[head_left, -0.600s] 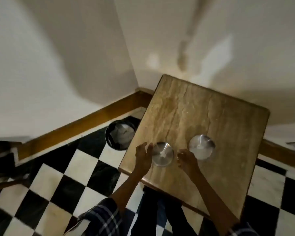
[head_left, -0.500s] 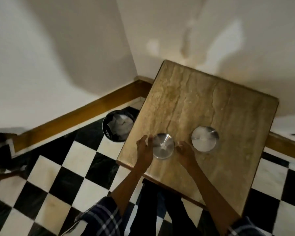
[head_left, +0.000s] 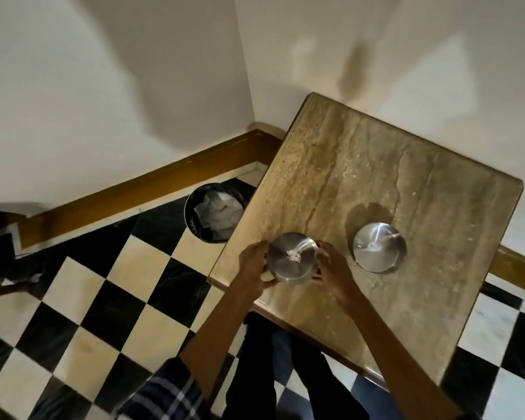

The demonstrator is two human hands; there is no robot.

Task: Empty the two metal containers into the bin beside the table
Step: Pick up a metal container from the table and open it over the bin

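Note:
Two round steel containers are on the stone-topped table [head_left: 376,165]. The left container [head_left: 291,258] holds a small heap of white bits and is clasped from both sides near the table's front left corner: my left hand [head_left: 253,266] grips its left wall, my right hand [head_left: 331,269] its right wall. It looks raised slightly off the top. The right container [head_left: 379,247] stands untouched, with a little white matter inside. The black bin [head_left: 213,216] stands on the floor left of the table, with crumpled white paper in it.
A checkered black and cream floor [head_left: 103,313] lies to the left and below. A wooden skirting board [head_left: 140,189] runs along the white walls behind the bin. My dark trouser legs [head_left: 270,374] stand at the table's front edge.
Both hands have closed in on the left container and now grip its sides; it appears lifted a little toward me. The right container has stayed put.

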